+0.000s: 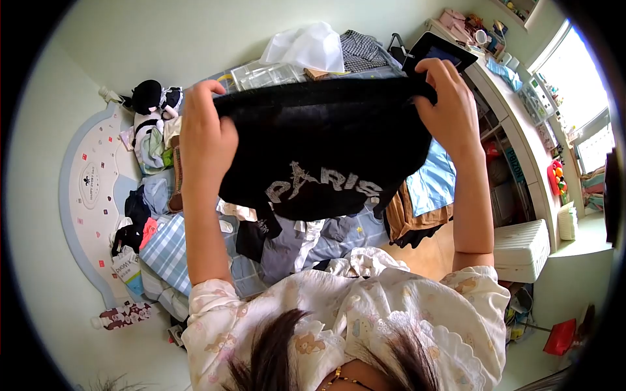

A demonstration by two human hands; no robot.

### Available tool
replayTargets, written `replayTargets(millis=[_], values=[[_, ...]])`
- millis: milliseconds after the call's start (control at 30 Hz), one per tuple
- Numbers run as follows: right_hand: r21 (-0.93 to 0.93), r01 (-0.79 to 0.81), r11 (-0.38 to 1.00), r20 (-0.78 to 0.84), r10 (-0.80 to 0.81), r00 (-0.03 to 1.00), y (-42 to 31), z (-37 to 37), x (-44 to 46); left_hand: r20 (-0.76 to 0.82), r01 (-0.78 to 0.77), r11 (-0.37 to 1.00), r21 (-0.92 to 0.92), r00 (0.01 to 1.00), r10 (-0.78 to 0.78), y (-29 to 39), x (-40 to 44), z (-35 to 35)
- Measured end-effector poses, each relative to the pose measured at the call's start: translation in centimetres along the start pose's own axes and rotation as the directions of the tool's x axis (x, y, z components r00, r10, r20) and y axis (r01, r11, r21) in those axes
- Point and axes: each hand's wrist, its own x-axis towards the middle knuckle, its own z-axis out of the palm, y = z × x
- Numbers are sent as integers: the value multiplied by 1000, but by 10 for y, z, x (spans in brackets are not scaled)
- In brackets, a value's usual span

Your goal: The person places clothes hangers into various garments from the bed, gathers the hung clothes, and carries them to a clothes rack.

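Observation:
A black garment [313,140] with "PARIS" in pale, glittery letters is stretched out in the air between my two hands. My left hand [207,133] grips its upper left corner, fingers closed on the edge. At the upper right corner my right hand [448,104] pinches the cloth between thumb and fingers. Beneath it, gray and white clothes [293,244] lie on the checked bed cover. Brown and light blue clothes [424,189] are piled close to my right forearm.
A headboard [88,186] with stickers stands at the left, beside a doll [147,98] and heaped clothes. Behind the garment are a white plastic bag [305,45] and a tablet [440,53]. A white desk [521,130] runs along the right, near a white box [521,251].

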Motion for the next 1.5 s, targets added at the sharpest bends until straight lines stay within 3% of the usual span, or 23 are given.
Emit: replayTargets(millis=[100,200,267,367,467,533,600,667,733,767,800,867,900,1000,1033,1133,1200,1233,1333,1400,1433,1467,1500], values=[[180,-34,983,95,17,995,11,5,-1,-13,-55,984,170,998,58,-11,3,-8],[504,-103,857,215,-9,977,28,25,-4,87,127,991,31,988,-129,-22,-4,-14],[690,-246,681,336,-1,942,40,38,-6,248,315,914,-255,935,-253,-32,-8,-17],[671,-296,680,423,-23,906,37,49,-17,281,312,752,-581,944,-174,-43,-30,-4],[572,-385,724,572,-15,820,32,57,-39,313,256,832,-492,944,-105,-59,-69,4],[442,-498,745,754,-8,657,31,62,-56,446,341,875,-345,879,-166,-58,-99,3],[513,-537,669,807,-162,569,36,69,-84,760,630,699,-338,621,-193,-57,-129,-10],[634,-628,451,766,-477,430,54,81,-107,909,701,659,-274,413,-61,-54,-137,-26],[571,-792,213,657,-698,285,56,89,-95,968,734,647,-207,250,26,-51,-125,-38],[549,-816,183,650,-707,279,57,98,-94,950,739,605,-296,293,107,-58,-125,-36],[597,-779,193,642,-697,319,63,115,-95,934,733,615,-291,356,17,-59,-126,-28],[466,-854,231,801,-519,296,77,159,-105,865,717,641,-275,475,-161,-64,-130,-2],[431,-871,236,869,-367,330,78,183,-107,958,774,630,-62,223,-180,-82,-122,21],[309,-946,102,947,56,315,82,282,-127,830,732,676,81,326,-452,-105,-133,101],[265,-964,24,960,82,266,83,310,-129,796,719,668,190,285,-534,-113,-137,128],[261,-961,-90,952,192,240,92,398,-162,678,682,700,212,413,-608,-149,-186,205],[238,-960,147,921,279,271,99,444,-185,660,679,677,285,373,-652,-165,-210,245],[276,-958,76,920,266,286,99,463,-195,635,627,717,304,428,-643,-174,-226,263],[167,-986,-5,937,311,157,110,517,-218,529,422,819,389,626,-573,-192,-249,297],[88,-984,-153,903,429,14,117,548,-229,414,417,792,446,688,-596,-194,-252,304],[106,-967,231,851,482,209,137,590,-268,372,481,757,442,670,-642,-196,-254,306],[74,-919,388,834,480,270,145,597,-262,327,542,719,434,649,-687,-198,-257,307],[38,-874,485,756,558,343,147,613,-272,307,762,550,342,463,-832,-198,-257,307]])
